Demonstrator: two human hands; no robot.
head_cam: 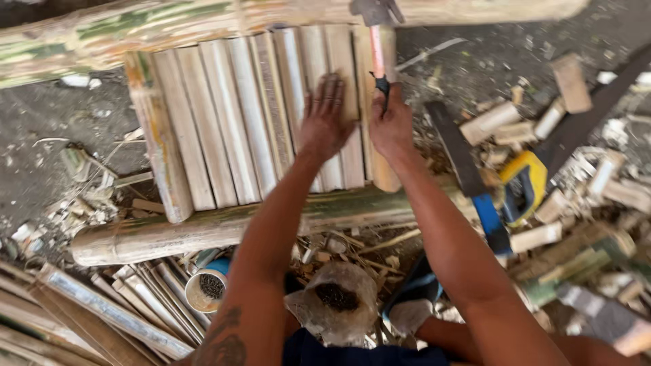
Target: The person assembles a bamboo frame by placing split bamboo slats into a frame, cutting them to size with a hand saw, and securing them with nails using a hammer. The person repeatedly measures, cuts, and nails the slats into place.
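— Head view, near first: your left hand [327,115] lies flat, fingers spread, on the pale split-bamboo slats [251,112], holding nothing.

— And your right hand [391,125]?

— Closed around the wooden-handled hammer [377,41]; its handle runs away from you, the dark head at the far end over the rightmost slat, just beside your left hand.

A handsaw [505,193] lies right among bamboo offcuts [536,125]; a small cup [205,290] sits below.

Left hand [327,115] flat, right hand [391,125] clenched.
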